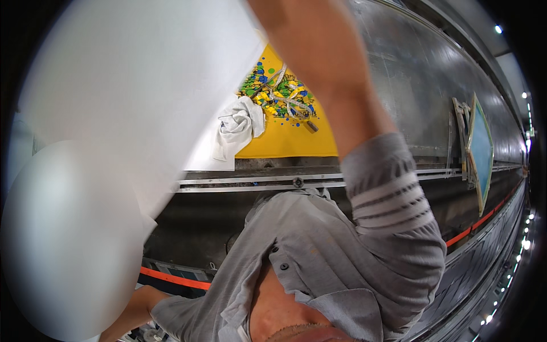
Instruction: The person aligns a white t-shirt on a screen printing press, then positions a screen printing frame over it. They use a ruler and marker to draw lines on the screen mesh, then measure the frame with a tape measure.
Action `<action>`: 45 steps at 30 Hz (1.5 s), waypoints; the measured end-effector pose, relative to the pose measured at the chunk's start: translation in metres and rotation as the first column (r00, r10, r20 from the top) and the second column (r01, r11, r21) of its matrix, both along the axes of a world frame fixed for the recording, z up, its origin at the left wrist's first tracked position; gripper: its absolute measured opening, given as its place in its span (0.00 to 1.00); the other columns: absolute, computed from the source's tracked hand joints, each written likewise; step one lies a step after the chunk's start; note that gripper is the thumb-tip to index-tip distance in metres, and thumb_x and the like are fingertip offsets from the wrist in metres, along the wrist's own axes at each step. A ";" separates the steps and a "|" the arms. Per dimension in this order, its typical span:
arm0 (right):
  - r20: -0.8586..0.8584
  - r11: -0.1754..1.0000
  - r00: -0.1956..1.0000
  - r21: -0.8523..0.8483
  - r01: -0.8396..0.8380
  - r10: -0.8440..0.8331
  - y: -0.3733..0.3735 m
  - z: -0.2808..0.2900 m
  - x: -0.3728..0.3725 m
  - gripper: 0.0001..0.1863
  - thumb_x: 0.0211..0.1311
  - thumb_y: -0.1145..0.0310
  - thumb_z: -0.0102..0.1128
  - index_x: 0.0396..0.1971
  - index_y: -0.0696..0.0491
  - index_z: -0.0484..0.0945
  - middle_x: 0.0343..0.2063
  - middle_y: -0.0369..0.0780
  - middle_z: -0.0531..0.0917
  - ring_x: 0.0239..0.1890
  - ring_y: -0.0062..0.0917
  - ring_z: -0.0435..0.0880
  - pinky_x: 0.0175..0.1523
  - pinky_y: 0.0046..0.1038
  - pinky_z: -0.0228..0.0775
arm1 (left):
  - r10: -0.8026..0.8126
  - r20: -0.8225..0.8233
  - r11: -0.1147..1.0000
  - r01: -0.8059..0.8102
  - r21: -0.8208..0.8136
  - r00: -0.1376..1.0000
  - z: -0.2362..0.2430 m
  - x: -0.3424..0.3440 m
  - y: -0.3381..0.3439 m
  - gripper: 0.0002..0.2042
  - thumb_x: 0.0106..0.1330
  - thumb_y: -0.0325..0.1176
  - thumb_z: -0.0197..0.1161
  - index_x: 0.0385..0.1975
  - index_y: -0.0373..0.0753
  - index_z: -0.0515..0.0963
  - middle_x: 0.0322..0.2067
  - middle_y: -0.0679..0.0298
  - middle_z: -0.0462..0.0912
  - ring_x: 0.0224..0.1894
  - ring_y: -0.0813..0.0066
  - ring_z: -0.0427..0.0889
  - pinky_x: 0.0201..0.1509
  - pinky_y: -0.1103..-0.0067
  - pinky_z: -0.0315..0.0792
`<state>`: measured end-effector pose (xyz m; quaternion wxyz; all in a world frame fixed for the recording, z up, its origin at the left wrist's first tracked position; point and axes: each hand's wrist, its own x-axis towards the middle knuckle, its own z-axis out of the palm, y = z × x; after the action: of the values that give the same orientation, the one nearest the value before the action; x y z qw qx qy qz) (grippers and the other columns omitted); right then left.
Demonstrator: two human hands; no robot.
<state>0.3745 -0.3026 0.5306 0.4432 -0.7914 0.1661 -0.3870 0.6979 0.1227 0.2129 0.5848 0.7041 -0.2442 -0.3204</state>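
Observation:
A large white sheet [131,74] fills the left side, blurred and very close, with a curled, rounded part [71,239] at the lower left. My right hand [305,40] is raised at the top, beside the sheet's upper right edge. Its fingers lie past the picture's upper edge, so I cannot tell whether they grip the sheet. My left forearm [134,308] runs behind the curled part, which hides that hand. Beyond the sheet lies a yellow printed piece [285,145] with blue and green spots. On it rests a pale tape measure [293,102]. A crumpled white cloth [242,122] overlaps its left side.
A long grey metal table [407,85] stretches away to the right, with a metal rail [239,185] along its near edge. A framed screen with a pale blue face [481,151] stands at the right. An orange strip [176,278] runs below the table.

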 end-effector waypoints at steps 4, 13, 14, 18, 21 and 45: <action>0.199 0.963 0.953 0.193 0.189 -0.227 0.028 -0.090 -0.036 0.15 0.62 0.59 0.71 0.39 0.56 0.83 0.26 0.40 0.83 0.25 0.23 0.78 0.31 0.29 0.69 | -0.016 -0.004 1.000 0.016 0.008 1.000 -0.010 -0.019 -0.007 0.25 0.74 0.42 0.57 0.63 0.30 0.72 0.59 0.48 0.77 0.58 0.57 0.78 0.60 0.63 0.73; -0.204 0.644 0.845 0.567 0.514 -0.495 0.062 -0.404 -0.037 0.14 0.60 0.63 0.69 0.33 0.60 0.81 0.27 0.46 0.83 0.33 0.31 0.82 0.42 0.36 0.73 | -0.046 0.055 0.999 0.045 0.024 0.997 -0.003 -0.049 -0.020 0.25 0.74 0.43 0.57 0.64 0.31 0.71 0.61 0.49 0.76 0.60 0.56 0.77 0.63 0.61 0.71; -0.205 0.616 0.831 0.586 0.527 -0.516 0.067 -0.429 -0.044 0.15 0.60 0.63 0.69 0.34 0.62 0.81 0.29 0.47 0.84 0.35 0.33 0.83 0.43 0.37 0.74 | -0.064 0.055 0.998 0.063 0.020 0.996 -0.002 -0.056 -0.026 0.26 0.74 0.43 0.56 0.64 0.31 0.71 0.61 0.49 0.76 0.60 0.56 0.77 0.63 0.61 0.70; -0.298 0.568 0.797 0.575 0.589 -0.526 0.100 -0.480 -0.051 0.17 0.61 0.63 0.67 0.38 0.65 0.80 0.32 0.51 0.85 0.40 0.39 0.85 0.46 0.40 0.75 | -0.099 0.085 0.995 0.099 0.003 0.991 0.003 -0.075 -0.036 0.26 0.73 0.43 0.56 0.65 0.32 0.70 0.62 0.50 0.76 0.61 0.56 0.76 0.64 0.61 0.70; -0.428 0.533 0.777 0.566 0.629 -0.462 0.115 -0.497 -0.067 0.17 0.62 0.63 0.65 0.39 0.65 0.79 0.31 0.51 0.85 0.36 0.43 0.86 0.45 0.43 0.77 | -0.134 0.102 0.990 0.137 -0.027 0.986 0.008 -0.097 -0.054 0.26 0.73 0.43 0.56 0.65 0.32 0.70 0.62 0.50 0.75 0.62 0.56 0.75 0.65 0.60 0.69; 0.745 0.828 0.582 0.521 -0.205 -0.325 0.221 -0.469 -0.629 0.25 0.73 0.49 0.58 0.47 0.59 0.82 0.56 0.61 0.80 0.57 0.46 0.85 0.34 0.25 0.77 | -0.210 0.560 0.492 0.582 -0.648 0.802 0.184 -0.647 -0.315 0.28 0.72 0.44 0.55 0.68 0.35 0.67 0.66 0.53 0.72 0.67 0.56 0.71 0.71 0.57 0.63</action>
<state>-0.2548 -0.0812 0.0612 0.6646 -0.3540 0.0782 -0.6534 0.0507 -0.1921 0.3967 0.6771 0.3387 -0.6355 -0.1512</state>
